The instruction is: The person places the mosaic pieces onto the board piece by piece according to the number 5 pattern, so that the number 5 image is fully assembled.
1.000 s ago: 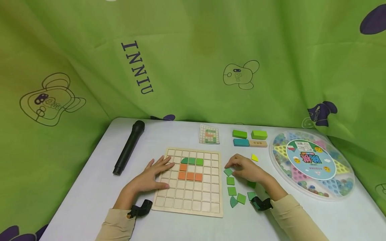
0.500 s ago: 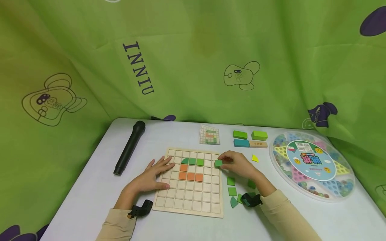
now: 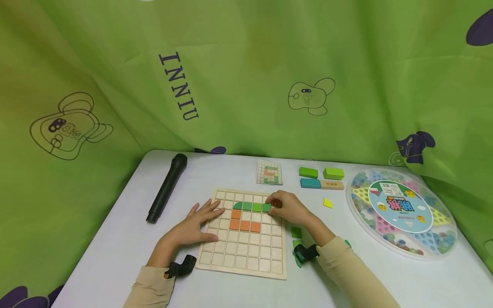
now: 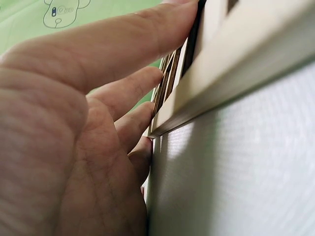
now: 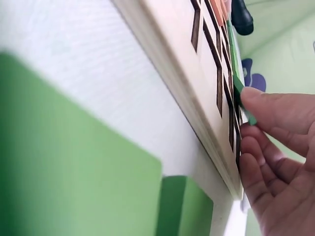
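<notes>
A wooden grid board [image 3: 241, 261] lies on the white table. My left hand [image 3: 191, 228] rests with spread, straight fingers along its left edge, thumb on the frame; the left wrist view shows the fingertips at the rim. My right hand [image 3: 289, 208] pinches a green tile [image 5: 246, 105] between thumb and fingers over the board's upper right, at the end of a row of green tiles [image 3: 248, 206]. In the right wrist view that tile is tilted. Below the row sit several orange tiles [image 3: 245, 225]. Loose green tiles [image 3: 296, 232] lie right of the board, partly hidden by my right wrist.
A pattern card [image 3: 269, 172] lies behind the board. Green blocks [image 3: 309, 172], a blue block [image 3: 310, 183] and a wooden block [image 3: 332, 185] stand back right, near a yellow piece [image 3: 328, 202]. A round marble game case [image 3: 400, 205] lies right, a black microphone [image 3: 167, 188] left.
My right hand took up a green tile from the loose ones beside the board and carried it left to the end of the green row. The left hand has stayed in place.
</notes>
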Demonstrator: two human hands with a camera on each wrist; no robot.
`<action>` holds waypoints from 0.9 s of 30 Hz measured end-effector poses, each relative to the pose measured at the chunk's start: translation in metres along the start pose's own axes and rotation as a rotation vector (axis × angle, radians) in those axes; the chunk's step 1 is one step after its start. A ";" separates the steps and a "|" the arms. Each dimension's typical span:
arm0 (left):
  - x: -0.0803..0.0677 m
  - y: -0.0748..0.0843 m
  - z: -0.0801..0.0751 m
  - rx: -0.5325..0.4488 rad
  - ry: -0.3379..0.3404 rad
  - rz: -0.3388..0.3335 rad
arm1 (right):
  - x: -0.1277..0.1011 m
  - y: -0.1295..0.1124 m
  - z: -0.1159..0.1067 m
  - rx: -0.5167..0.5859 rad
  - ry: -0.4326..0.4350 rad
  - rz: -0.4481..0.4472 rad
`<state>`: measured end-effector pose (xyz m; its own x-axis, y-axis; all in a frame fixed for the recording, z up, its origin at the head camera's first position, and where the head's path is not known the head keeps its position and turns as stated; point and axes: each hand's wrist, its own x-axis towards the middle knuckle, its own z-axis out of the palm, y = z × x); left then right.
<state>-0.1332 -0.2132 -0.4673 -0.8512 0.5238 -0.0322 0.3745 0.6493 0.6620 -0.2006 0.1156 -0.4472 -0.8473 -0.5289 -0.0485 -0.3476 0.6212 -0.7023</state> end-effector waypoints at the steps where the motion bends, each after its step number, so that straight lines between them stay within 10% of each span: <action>1: 0.000 0.000 -0.001 0.000 -0.001 -0.003 | 0.000 -0.001 0.000 -0.006 0.002 0.002; 11: 0.000 0.000 -0.001 0.002 -0.001 0.001 | -0.004 0.002 -0.004 0.023 -0.001 0.011; 27: 0.001 -0.001 0.000 0.004 -0.001 -0.007 | -0.063 0.073 -0.075 0.005 0.205 0.165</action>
<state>-0.1341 -0.2131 -0.4676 -0.8536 0.5196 -0.0374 0.3702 0.6554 0.6584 -0.2024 0.2376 -0.4418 -0.9563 -0.2918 -0.0178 -0.1963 0.6862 -0.7004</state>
